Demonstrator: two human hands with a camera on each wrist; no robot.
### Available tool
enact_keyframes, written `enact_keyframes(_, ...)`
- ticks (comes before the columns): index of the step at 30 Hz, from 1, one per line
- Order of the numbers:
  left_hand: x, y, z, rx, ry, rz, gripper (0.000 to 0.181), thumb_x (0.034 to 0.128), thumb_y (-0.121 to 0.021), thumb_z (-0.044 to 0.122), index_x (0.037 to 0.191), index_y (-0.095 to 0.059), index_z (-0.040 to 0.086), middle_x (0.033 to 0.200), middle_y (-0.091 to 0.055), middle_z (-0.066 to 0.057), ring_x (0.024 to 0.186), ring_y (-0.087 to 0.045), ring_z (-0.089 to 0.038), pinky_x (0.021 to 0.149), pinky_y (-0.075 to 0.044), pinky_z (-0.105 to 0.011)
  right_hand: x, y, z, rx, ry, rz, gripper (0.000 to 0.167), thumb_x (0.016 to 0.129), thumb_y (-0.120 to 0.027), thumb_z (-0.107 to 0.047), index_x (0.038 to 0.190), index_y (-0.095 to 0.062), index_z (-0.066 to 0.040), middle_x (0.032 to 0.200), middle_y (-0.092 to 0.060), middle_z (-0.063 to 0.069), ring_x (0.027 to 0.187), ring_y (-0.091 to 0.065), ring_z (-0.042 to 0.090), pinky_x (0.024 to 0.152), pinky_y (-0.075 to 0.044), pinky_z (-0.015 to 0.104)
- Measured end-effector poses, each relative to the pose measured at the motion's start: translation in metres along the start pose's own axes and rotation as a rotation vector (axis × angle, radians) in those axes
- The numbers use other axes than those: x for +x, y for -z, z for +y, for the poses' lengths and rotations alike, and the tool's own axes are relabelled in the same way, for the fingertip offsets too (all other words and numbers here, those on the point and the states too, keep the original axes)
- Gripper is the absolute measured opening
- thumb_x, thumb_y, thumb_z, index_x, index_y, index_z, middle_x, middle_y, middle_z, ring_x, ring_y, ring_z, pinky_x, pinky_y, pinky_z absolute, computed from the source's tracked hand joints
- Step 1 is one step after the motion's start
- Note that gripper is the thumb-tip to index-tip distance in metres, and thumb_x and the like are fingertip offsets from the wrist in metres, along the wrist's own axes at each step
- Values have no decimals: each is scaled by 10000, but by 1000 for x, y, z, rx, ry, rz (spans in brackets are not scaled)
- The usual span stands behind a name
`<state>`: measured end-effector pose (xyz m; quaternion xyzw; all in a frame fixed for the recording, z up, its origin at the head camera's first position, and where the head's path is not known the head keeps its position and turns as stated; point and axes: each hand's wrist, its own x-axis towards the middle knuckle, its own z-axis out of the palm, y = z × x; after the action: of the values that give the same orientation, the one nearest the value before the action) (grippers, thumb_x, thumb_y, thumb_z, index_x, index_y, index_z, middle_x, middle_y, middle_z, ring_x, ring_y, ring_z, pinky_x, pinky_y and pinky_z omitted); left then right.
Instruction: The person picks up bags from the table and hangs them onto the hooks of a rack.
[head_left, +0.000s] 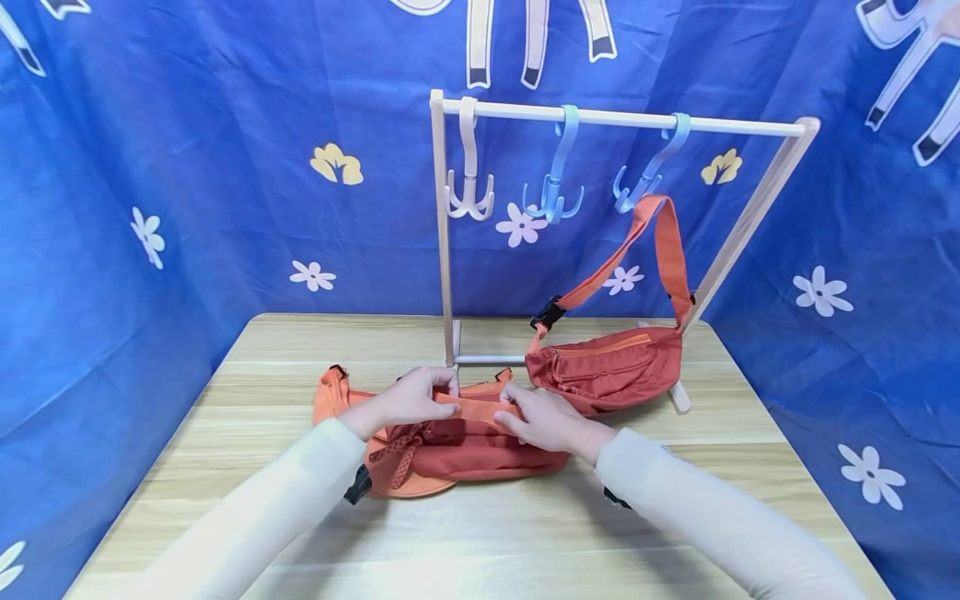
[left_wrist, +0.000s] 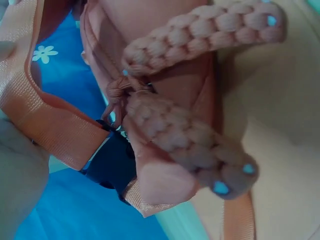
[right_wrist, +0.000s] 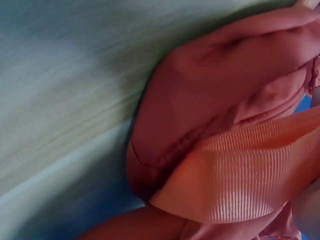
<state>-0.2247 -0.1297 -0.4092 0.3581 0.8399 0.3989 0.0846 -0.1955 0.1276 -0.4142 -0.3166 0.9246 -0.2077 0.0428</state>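
- The wooden rack (head_left: 438, 225) stands on the tabletop (head_left: 270, 392), with blue cloth (head_left: 375, 250) behind it.
- In front of the rack, toward its left end, a red waist bag (head_left: 487, 465) lies on its side of the person.
- The left hand (head_left: 416, 396), just in front of the rack's left post, pinches one part of that bag's orange strap (head_left: 480, 410) between its fingers.
- The right hand (head_left: 551, 418), farther right along the rack's front, has its fingers clamped on the strap too; a short band spans between the hands.
- Braided cords (head_left: 401, 454) and an orange piece with a curved edge (head_left: 420, 487) lie in front and left of the rack.
- On the rack's bar hang a white hook (head_left: 469, 158), a blue hook (head_left: 555, 187) and, rightmost, another blue hook (head_left: 658, 165).
- From that last one, a second red bag (head_left: 611, 371) hangs by its strap near the rack's right leg.
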Motion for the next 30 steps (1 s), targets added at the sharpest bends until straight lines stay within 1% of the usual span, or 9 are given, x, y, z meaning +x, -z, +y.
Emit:
enact_keyframes(7, 3, 3, 5, -24, -21, -20, 167, 824, -664, 44, 804, -515, 116, 706, -543, 53, 472, -274, -38, 504, -312, -238, -1, 11, -5, 48, -6, -49, 193, 998, -470, -391, 1022, -436, -203, 545, -527, -115, 484, -537, 15, 577, -440, 299)
enact_keyframes(14, 4, 5, 10, -28, -17, -14, 174, 828, -658, 23, 844, -500, 93, 830, -577, -16, 501, -317, -61, 482, -306, -238, -3, 18, -10, 48, -13, 30, 209, 968, -547, -367, 1005, -454, -184, 614, -455, -75, 497, -460, 65, 516, -405, 296)
enact_keyframes(15, 4, 6, 11, -25, -20, -7, 173, 825, -661, 27, 850, -503, 94, 836, -574, -11, 536, -397, -60, 494, -324, -239, -4, 20, -11, 56, -9, 45, 206, 963, -559, -356, 996, -460, -179, 625, -454, -69, 505, -454, 76, 520, -407, 296)
enact_keyframes(19, 4, 9, 17, -39, -25, 21, 172, 803, -671, 23, 856, -525, 97, 741, -544, 23, 614, -521, -97, 478, -318, -234, -6, 26, -15, 73, 18, 109, 206, 944, -603, -312, 970, -479, -150, 644, -452, -56, 526, -432, 96, 545, -416, 300)
enact_keyframes(23, 5, 12, 26, -65, -44, 39, 166, 794, -679, 14, 856, -542, 85, 715, -551, 34, 631, -523, -80, 451, -293, -231, -10, 31, -17, 84, 10, 142, 229, 932, -624, -308, 976, -480, -137, 588, -376, -75, 480, -356, 66, 493, -351, 260)
enact_keyframes(24, 5, 13, 28, -74, -48, 38, 163, 795, -680, 11, 854, -545, 80, 719, -562, 26, 565, -447, -73, 443, -287, -231, -11, 33, -18, 83, 8, 151, 234, 927, -630, -310, 978, -483, -136, 579, -352, -79, 476, -333, 59, 482, -329, 254)
enact_keyframes(26, 6, 15, 34, -82, -53, 38, 158, 795, -681, 13, 851, -550, 81, 757, -594, 13, 563, -436, -72, 436, -276, -230, -12, 35, -19, 89, 5, 169, 232, 919, -644, -309, 972, -492, -141, 566, -330, -85, 470, -310, 50, 467, -298, 247)
enact_keyframes(28, 6, 18, 39, -80, -57, 37, 152, 800, -682, 18, 850, -556, 87, 829, -630, -1, 682, -535, -79, 439, -286, -233, -13, 39, -21, 111, 15, 184, 218, 915, -651, -300, 959, -505, -145, 545, -372, -97, 448, -361, 33, 470, -314, 251)
enact_keyframes(30, 6, 22, 44, -81, -51, 37, 147, 802, -683, 23, 850, -562, 92, 847, -646, -16, 669, -533, -78, 435, -282, -234, -14, 42, -23, 135, 17, 182, 208, 918, -649, -299, 953, -501, -157, 502, -419, -106, 417, -429, 18, 473, -344, 255)
